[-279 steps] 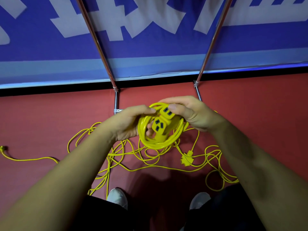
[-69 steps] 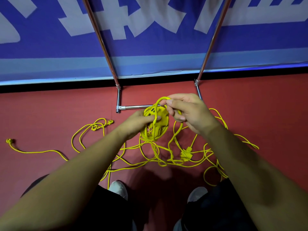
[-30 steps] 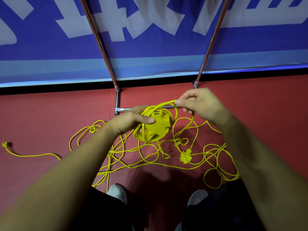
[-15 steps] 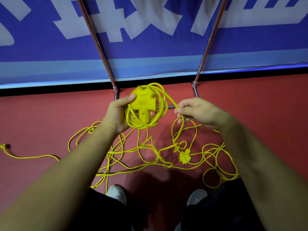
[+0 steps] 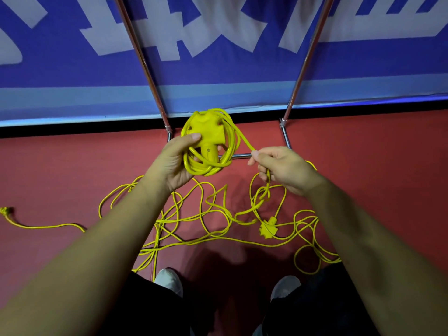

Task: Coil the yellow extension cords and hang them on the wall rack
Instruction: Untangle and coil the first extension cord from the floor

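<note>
The coiling step is in progress: the left hand (image 5: pixel 173 163) is gripping the small coil (image 5: pixel 213 164) and its socket block (image 5: pixel 206 130), thumb pressing on the block, raised before the rack frame (image 5: pixel 144 66). The right hand (image 5: pixel 284 169) is pinching the running cord (image 5: pixel 243 139) (fingers curled round it) just beside the coil. The loose cord (image 5: pixel 213 235) is lying tangled on the red floor (image 5: pixel 375 166); I judge the next wrap is needing slack pulled free.

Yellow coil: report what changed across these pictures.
The left hand lifted the coil and flipped it, socket block back outward. The right hand released the coil and now pinches the trailing cord. Floor socket and far plug stayed put.
</note>
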Demonstrator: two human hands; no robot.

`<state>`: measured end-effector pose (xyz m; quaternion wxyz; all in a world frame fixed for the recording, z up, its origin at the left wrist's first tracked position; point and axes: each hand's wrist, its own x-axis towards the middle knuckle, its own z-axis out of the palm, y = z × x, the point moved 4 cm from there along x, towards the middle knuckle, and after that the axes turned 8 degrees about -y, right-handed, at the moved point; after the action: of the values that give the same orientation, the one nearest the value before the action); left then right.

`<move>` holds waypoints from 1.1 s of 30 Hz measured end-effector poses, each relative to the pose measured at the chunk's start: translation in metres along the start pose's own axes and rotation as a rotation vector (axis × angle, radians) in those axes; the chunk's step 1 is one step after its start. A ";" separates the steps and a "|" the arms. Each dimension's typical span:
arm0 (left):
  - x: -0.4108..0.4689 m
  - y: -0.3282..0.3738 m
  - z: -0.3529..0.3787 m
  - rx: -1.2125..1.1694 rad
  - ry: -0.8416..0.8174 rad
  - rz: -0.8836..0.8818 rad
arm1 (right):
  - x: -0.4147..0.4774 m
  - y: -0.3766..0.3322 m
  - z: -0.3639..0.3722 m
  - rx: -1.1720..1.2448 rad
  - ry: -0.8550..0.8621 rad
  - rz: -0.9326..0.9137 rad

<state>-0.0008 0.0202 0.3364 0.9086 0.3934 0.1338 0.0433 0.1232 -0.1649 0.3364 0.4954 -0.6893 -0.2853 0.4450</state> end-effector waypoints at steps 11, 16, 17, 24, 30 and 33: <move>-0.003 0.025 0.005 -0.292 0.040 0.252 | 0.008 0.015 0.015 -0.131 -0.083 0.110; 0.000 0.034 -0.002 -0.298 0.096 0.325 | 0.009 0.029 0.031 0.030 -0.142 0.219; 0.000 0.035 -0.002 -0.289 0.094 0.336 | 0.008 0.031 0.036 0.042 -0.161 0.228; 0.006 0.038 -0.018 -0.226 0.203 0.401 | 0.007 0.033 0.059 0.087 -0.152 0.193; 0.007 0.034 -0.016 -0.101 0.185 0.444 | 0.006 0.025 0.071 -0.092 -0.051 0.102; 0.010 0.034 -0.014 -0.167 0.178 0.449 | 0.005 0.020 0.076 -0.080 0.007 0.062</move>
<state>0.0057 0.0549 0.3498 0.8902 0.3314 0.1183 0.2895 0.0568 -0.1354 0.3074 0.4546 -0.7186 -0.2795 0.4459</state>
